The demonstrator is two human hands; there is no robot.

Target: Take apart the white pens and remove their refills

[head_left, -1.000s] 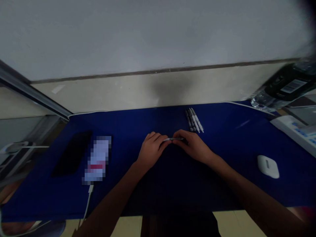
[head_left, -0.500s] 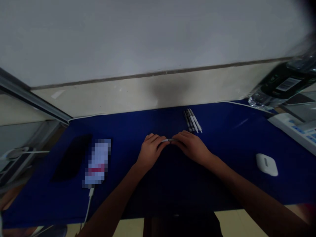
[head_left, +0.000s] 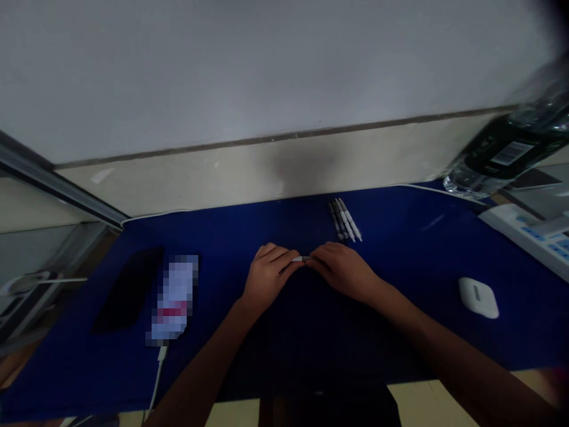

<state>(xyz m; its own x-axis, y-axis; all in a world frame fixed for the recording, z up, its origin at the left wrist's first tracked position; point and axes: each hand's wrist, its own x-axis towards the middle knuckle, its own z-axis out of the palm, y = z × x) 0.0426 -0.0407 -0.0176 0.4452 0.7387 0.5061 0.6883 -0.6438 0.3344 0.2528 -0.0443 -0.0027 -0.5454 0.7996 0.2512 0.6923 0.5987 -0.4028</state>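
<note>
A pale wall rose beyond the blue desk mat spread before me, with a cream lower band just behind the mat's far edge. Toward the left of the mat lay a black smartphone and, just beside it, a pixelated package, too blurred to read, with a white cable running from its near end. At the right sat a white earbud case, and past it a white keypad with blue keys overlapped the mat's edge. A clear water bottle with a dark label showed tilted and blurred at the top right. Near the far edge lay a bundle of white-and-dark pens, side by side, just beyond my hands. My left hand and right hand met at the mat's middle, both closed in a firm pinch on one slim pen, its white barrel showing between them.
</note>
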